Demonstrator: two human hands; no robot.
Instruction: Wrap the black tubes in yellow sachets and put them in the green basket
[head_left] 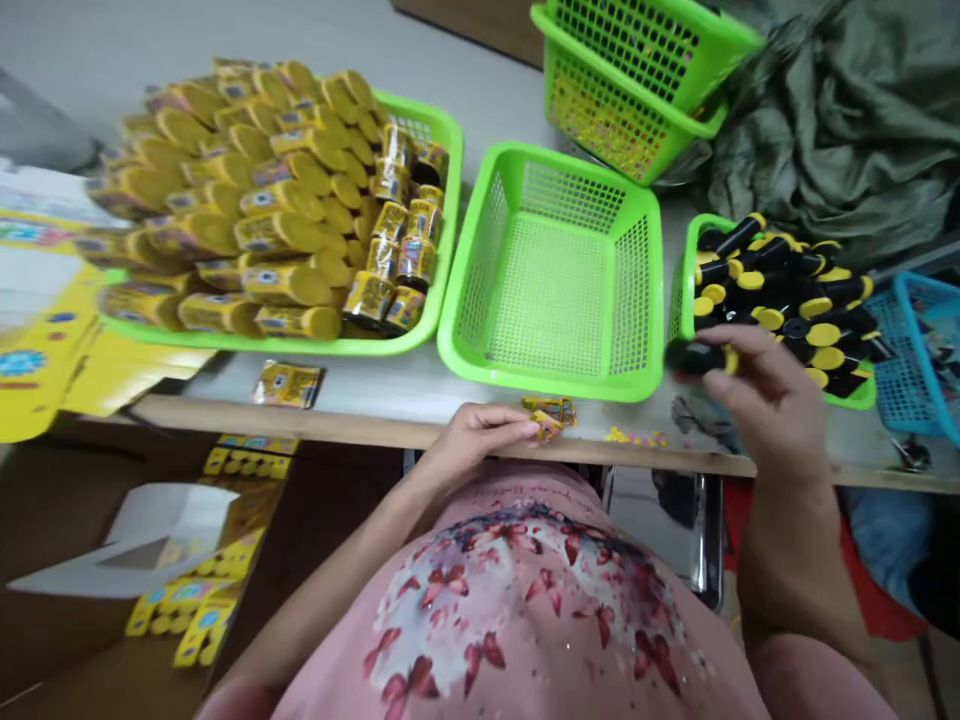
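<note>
The right hand (772, 400) is closed around a black bottle with a yellow cap (694, 357), holding it on its side just off the near corner of a green basket (686, 270) heaped with similar bottles. The left hand (480, 440) sits at the front edge of the desk (420, 392), its fingers drawn narrow beside a crumpled yellow foil sachet (547, 418); from here I can't tell whether they grip it. Ahead of that hand stands a green mesh basket (480, 270), and farther left, a green tray (300, 345) is piled with gold-labelled bottles (285, 230).
</note>
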